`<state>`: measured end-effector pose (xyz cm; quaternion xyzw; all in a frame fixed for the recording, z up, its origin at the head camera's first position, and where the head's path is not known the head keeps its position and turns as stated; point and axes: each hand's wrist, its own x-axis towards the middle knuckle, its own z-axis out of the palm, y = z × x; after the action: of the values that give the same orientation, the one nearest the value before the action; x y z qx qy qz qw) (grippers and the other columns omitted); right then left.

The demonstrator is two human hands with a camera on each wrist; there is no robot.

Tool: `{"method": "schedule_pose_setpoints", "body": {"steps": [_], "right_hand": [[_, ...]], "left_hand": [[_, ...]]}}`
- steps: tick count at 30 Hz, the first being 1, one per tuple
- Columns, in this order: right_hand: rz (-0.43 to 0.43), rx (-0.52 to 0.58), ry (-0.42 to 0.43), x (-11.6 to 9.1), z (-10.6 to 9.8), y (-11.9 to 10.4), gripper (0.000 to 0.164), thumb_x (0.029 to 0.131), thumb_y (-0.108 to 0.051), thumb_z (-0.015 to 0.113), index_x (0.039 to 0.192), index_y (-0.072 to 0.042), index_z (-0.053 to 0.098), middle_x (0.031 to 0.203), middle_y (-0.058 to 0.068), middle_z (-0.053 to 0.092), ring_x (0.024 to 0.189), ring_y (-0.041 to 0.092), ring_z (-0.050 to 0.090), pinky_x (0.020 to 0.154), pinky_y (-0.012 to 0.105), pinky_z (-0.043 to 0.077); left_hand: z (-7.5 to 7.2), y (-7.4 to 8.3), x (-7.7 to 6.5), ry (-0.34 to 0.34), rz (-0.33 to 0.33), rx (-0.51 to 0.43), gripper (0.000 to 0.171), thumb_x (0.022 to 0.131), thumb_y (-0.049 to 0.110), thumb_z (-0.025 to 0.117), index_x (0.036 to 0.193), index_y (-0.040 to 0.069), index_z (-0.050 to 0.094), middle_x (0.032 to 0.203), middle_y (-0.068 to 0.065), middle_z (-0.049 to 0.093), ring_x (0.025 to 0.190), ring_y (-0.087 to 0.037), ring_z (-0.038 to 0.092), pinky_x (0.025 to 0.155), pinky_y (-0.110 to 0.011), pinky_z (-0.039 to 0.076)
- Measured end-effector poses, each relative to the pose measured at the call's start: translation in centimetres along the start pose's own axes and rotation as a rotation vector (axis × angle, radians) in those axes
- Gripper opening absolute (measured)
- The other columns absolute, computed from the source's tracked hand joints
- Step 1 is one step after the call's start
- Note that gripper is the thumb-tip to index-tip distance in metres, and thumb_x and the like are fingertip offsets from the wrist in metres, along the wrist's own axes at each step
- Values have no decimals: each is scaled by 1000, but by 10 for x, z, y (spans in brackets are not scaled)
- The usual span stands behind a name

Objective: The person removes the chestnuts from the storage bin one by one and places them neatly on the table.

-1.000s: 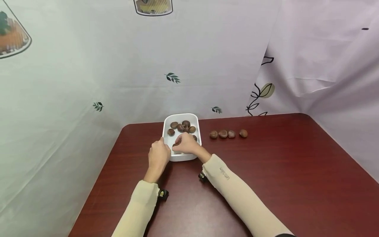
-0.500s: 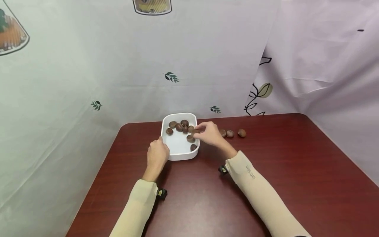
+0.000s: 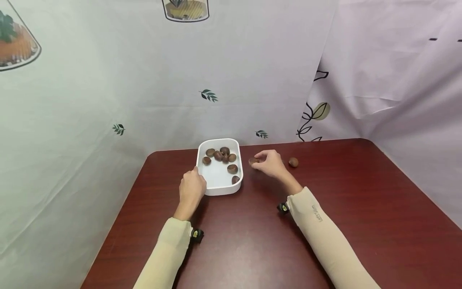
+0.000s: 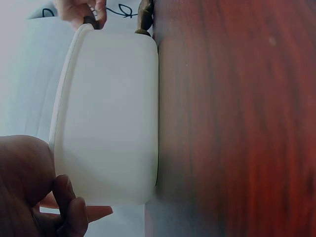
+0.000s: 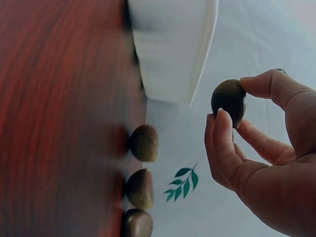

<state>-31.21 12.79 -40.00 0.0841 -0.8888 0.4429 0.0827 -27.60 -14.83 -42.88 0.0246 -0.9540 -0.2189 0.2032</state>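
A white rectangular container [image 3: 217,191] with rounded corners stands on the table, holding several brown chestnuts [image 3: 232,169]. My left hand [image 3: 192,186] grips its near left corner at the rim; in the left wrist view the curled fingertips [image 4: 77,215] lie against the wall. My right hand [image 3: 272,163] is just right of the container. Between thumb and fingers it pinches a chestnut [image 5: 228,101], held above the table. Beneath, a row of chestnuts [image 5: 143,143] lies on the table, mostly hidden by the hand in the head view. One more chestnut [image 3: 293,162] sits at the row's right end.
The dark red wooden table [image 3: 231,249] extends to both sides and toward me. Right behind its back edge hangs a pale printed cloth [image 3: 231,80], which also runs along the left and right sides.
My right hand has lifted a chestnut out of the container and carried it right, over the row on the table. The left hand keeps its hold on the container.
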Motion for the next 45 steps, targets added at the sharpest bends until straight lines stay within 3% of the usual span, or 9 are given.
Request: {"method": "schedule_pose_setpoints", "body": {"steps": [16,34,45], "right_hand": [[67,-10,-67,-7,0,22,28,79,-14,76,102,1,73,98,14,74,83,21,71,73,33,55],[50,-126,-91,-3,8,32,27,79,-17,80,98,2,76,106,15,71,103,31,64,91,43,49],[43,-149,-88,-1,9,41,28,78,-17,81,97,2,76,101,14,73,107,36,60,101,49,40]], "left_hand": [[-1,-5,1,20,11,3,35,89,5,48,118,-10,63,93,-31,67,80,-51,67,63,-59,52],[-2,-6,2,5,2,14,39,90,5,47,123,-9,62,96,-31,67,81,-50,67,63,-59,53],[1,-1,1,-18,-14,3,39,92,6,47,126,-7,62,97,-28,68,83,-49,68,64,-58,53]]}}
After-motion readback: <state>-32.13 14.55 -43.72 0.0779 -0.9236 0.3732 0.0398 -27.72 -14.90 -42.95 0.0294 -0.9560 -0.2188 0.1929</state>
